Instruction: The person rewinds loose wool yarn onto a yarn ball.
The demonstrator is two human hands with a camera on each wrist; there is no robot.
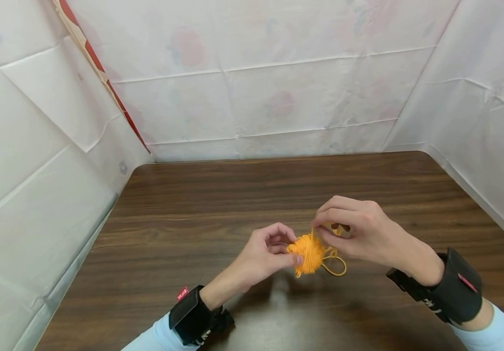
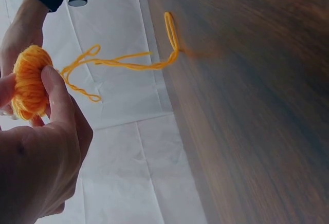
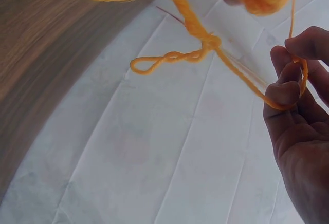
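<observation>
Left hand (image 1: 262,253) pinching orange yarn ball (image 1: 306,252) above brown table (image 1: 182,234), right hand (image 1: 359,229) pinching yarn strand (image 1: 313,234) just over ball, loose loop (image 1: 336,265) hanging beside it

fuzzy wool yarn ball (image 1: 306,252), glossy wood table (image 1: 234,204)

Two bare hands, light blue sleeves.
Each wrist wears a black strap (image 1: 195,314) with white letters; a small red tag (image 1: 182,293) is on the left one.
</observation>
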